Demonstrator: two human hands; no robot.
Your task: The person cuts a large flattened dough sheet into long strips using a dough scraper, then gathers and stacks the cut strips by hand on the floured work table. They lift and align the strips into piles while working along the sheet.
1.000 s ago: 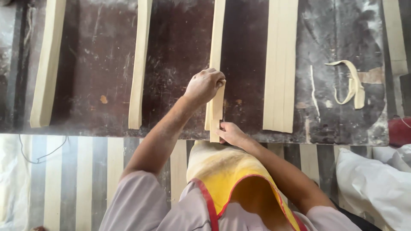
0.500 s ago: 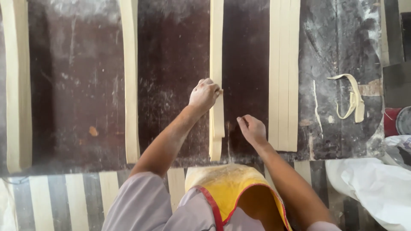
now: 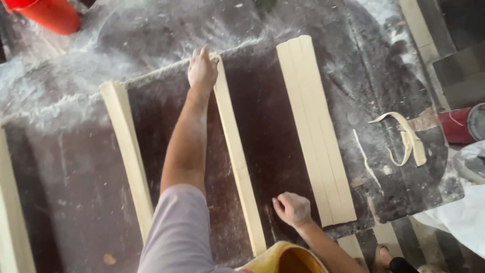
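Observation:
Long pale dough strips lie on a dark floured board (image 3: 268, 111). My left hand (image 3: 202, 68) reaches far out and rests flat on the far end of the middle dough strip (image 3: 237, 156), fingers spread. My right hand (image 3: 292, 208) sits near the board's front edge, loosely curled on the bare wood between the middle strip and a wide band of several cut strips (image 3: 316, 131). It holds nothing that I can see. Another single strip (image 3: 129, 151) lies to the left of my arm.
Dough trimmings (image 3: 404, 136) lie curled at the right of the board. A red bucket (image 3: 48, 15) stands at the top left and a red container (image 3: 462, 124) at the right edge. White sheeting (image 3: 465, 212) lies at the lower right. Flour dusts the far board.
My left hand has slid from the near part of the middle strip out to its far end. My right hand stays near the front edge. The view has swung and tilted.

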